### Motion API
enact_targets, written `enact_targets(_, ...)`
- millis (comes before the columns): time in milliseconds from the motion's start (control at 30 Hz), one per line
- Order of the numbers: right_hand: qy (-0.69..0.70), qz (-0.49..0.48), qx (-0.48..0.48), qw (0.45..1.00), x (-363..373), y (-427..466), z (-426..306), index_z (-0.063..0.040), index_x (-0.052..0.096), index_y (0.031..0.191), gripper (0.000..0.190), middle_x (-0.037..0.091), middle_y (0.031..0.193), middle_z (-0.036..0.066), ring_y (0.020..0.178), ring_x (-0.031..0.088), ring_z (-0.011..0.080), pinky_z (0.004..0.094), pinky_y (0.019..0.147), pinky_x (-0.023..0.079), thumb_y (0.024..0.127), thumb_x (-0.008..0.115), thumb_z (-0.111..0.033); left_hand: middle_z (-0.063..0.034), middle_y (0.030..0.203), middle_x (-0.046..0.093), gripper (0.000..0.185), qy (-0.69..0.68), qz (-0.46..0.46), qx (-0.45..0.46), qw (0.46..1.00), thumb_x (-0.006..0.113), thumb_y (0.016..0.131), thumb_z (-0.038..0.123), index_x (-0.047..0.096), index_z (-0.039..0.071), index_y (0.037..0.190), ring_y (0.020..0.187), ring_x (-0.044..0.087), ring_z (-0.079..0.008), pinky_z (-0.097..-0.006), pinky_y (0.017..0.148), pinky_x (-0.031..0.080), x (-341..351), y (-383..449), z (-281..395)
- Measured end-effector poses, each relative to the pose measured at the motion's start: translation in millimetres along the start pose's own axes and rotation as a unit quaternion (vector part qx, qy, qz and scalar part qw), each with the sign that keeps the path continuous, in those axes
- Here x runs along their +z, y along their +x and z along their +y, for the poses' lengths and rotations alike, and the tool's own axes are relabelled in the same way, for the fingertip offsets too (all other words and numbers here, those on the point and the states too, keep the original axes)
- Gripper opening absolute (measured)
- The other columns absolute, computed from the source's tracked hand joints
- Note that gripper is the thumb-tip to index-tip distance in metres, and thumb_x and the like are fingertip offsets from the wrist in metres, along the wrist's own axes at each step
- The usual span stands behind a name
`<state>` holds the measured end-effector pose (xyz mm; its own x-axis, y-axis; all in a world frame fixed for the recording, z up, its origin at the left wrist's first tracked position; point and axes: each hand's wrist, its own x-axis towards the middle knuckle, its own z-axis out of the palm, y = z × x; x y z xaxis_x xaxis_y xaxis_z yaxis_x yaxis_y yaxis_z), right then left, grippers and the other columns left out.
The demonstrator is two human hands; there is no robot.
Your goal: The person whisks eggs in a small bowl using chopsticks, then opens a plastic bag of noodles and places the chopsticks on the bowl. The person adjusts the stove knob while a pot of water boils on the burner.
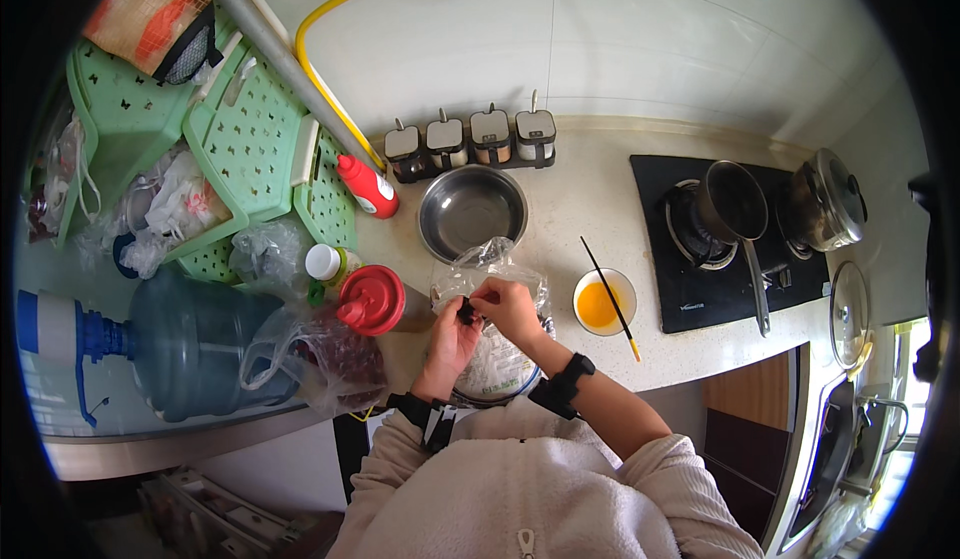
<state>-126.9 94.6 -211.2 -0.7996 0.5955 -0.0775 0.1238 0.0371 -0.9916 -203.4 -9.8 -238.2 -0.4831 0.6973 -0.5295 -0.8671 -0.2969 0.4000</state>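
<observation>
My left hand (454, 341) and my right hand (510, 311) meet over an opened clear plastic bag (499, 353) at the counter's front edge. Between their fingertips is a small dark piece (466, 310), too small to name; both hands pinch it. Beyond the bag sits a stainless steel bowl (472, 212). To the right of my hands, a white bowl (632, 304) contains beaten egg (598, 305), with dark chopsticks (602, 278) laid across its rim.
A saucepan (731, 203) and a lidded steel pot (825, 199) stand on the gas hob (675, 311) at right. Seasoning jars (491, 135) line the wall. At left are a red squeeze bottle (367, 186), a red-lidded container (373, 300), a large water bottle (202, 345) and green plastic racks (244, 131).
</observation>
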Motion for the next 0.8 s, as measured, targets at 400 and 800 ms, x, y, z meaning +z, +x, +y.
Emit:
enact_targets(400,-0.400,-0.144,-0.058,0.903,-8.9,-3.1,27.8,-0.007,0.064,0.082,0.015,0.062,0.079,0.014,0.074,0.059,0.0323,0.0403,0.067,0.048,0.080,0.052,-0.017,-0.0164,0.071,0.061,0.020,0.790,-0.022,0.245,0.562,0.057,0.080,0.020,0.062,0.001,0.078,0.067,0.060,-0.0305,-0.0385,0.062,0.046,-14.8,9.9,22.8)
enact_targets(800,-0.453,-0.259,-0.059,0.851,-6.3,-20.5,-1.5,-0.006,0.058,0.081,0.019,0.061,0.075,0.014,0.075,0.060,0.0330,0.0408,0.066,0.047,0.066,0.065,-0.015,-0.0161,0.070,0.061,0.028,0.870,-0.144,0.038,0.469,0.064,0.073,0.028,0.064,0.001,0.076,0.065,0.060,-0.0300,-0.0380,0.059,0.046,31.9,-62.9,38.7)
